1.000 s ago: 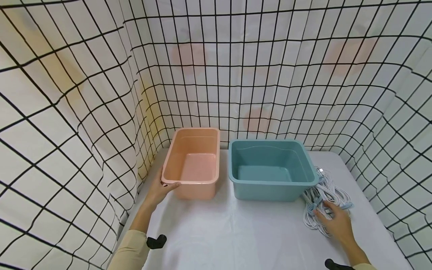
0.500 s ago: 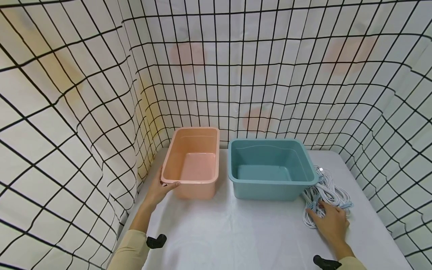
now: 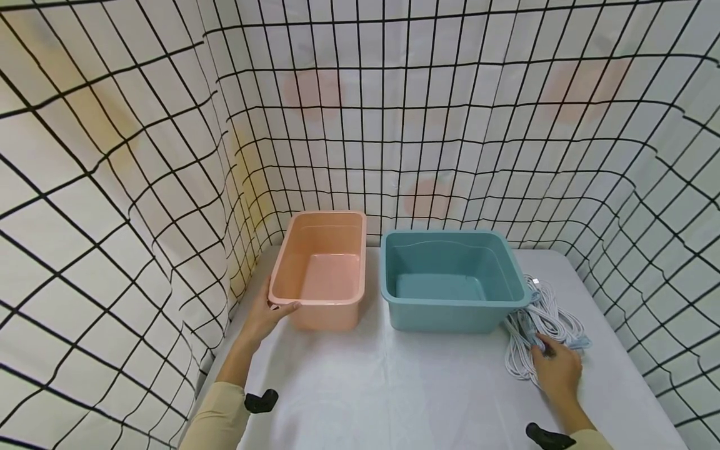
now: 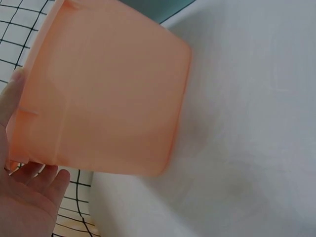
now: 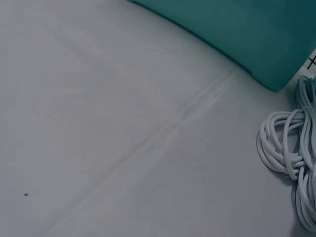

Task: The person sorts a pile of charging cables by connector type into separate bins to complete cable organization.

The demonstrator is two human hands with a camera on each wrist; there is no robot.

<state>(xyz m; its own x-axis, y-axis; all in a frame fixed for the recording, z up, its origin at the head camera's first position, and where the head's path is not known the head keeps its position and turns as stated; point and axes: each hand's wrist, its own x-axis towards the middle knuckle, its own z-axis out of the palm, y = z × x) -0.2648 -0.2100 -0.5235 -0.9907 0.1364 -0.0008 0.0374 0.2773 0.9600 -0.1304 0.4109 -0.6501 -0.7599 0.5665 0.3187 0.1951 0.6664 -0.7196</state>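
Observation:
At the near-left corner of the peach plastic bin (image 3: 332, 315), my left hand (image 3: 263, 317) holds on, thumb along the rim. In the left wrist view, the left hand (image 4: 24, 197) has its fingers against the bin's outer wall (image 4: 108, 94). Far to the right, my right hand (image 3: 557, 370) pinches at a bundle of coiled white cables (image 3: 554, 319) with light-blue ties, which lies on the table; its fingertips are partly hidden. The right wrist view shows part of the cable bundle (image 5: 286, 143) but not the hand.
A teal plastic bin (image 3: 450, 317) with nothing in it stands between the peach bin and the cables. White cloth covers the table (image 3: 388, 387). Black netting (image 3: 382, 125) over white sheeting encloses the back and both sides.
My right hand shifts slightly left over the cables, then its fingers draw together at the blue tie. The left hand and both bins stay put.

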